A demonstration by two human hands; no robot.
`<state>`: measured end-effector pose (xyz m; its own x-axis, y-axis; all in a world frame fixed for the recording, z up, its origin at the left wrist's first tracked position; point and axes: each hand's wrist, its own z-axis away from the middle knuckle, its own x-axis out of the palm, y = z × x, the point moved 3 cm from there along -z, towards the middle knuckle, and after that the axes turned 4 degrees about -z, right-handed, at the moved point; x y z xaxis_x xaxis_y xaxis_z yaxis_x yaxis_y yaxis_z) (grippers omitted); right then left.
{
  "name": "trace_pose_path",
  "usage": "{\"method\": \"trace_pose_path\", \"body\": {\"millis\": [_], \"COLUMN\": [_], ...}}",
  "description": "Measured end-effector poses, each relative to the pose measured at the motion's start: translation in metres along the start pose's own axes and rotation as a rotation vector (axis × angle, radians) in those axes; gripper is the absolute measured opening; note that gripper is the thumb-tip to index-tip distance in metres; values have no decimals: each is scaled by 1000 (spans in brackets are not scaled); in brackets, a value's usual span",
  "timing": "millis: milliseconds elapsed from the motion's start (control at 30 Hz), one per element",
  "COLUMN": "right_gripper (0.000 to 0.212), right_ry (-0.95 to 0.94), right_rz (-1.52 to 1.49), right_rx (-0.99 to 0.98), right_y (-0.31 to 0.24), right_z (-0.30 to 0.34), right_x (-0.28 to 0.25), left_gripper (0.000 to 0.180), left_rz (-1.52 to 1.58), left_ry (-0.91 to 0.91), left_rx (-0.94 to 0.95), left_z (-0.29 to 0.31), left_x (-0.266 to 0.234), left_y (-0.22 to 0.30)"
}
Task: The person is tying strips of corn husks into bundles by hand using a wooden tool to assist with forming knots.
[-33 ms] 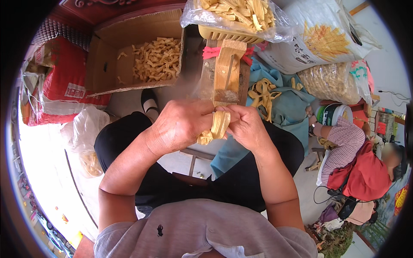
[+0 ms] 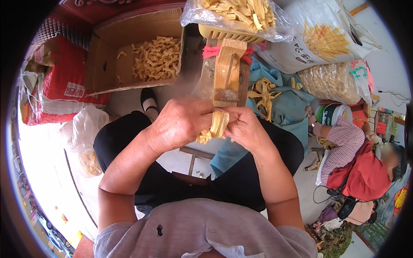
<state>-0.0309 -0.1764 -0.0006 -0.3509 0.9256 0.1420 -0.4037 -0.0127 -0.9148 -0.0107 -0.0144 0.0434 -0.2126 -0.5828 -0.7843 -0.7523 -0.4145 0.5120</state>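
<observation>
A pale yellow pleated strip [image 2: 220,122], looking like tofu skin, is looped between my two hands above my lap. My left hand [image 2: 178,124] is closed on its left side, and a crumpled end hangs below the fingers. The fingers of my right hand [image 2: 246,128] pinch the strip from the right; their tips are partly hidden behind the loop. Just beyond my hands is a slotted wooden block [image 2: 228,81], fixed on a plank with red cloth tied around it.
A cardboard box [image 2: 112,71] holding many short knotted pieces [image 2: 159,60] stands at far left. Beyond the block, a yellow basket [image 2: 230,33] carries cut strips. Loose strips [image 2: 263,94] lie on blue cloth [image 2: 286,112]. Sacks stand at both sides; another person [image 2: 365,172] sits at right.
</observation>
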Motion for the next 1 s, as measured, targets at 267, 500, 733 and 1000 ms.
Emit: {"method": "trace_pose_path", "body": {"millis": [267, 500, 733, 1000], "right_gripper": [15, 19, 32, 50], "right_ry": [-90, 283, 181, -150], "right_rz": [-758, -28, 796, -207], "right_rx": [81, -331, -378, 65], "right_y": [10, -8, -7, -5], "right_z": [-2, 3, 1, 9], "right_x": [17, 11, 14, 9], "left_gripper": [31, 29, 18, 14], "left_rz": [-82, 200, 164, 1074], "left_ry": [357, 82, -80, 367], "left_rx": [65, -433, -343, -657], "left_z": [11, 12, 19, 18], "left_x": [1, 8, 20, -18], "left_y": [0, -10, -8, -23]}}
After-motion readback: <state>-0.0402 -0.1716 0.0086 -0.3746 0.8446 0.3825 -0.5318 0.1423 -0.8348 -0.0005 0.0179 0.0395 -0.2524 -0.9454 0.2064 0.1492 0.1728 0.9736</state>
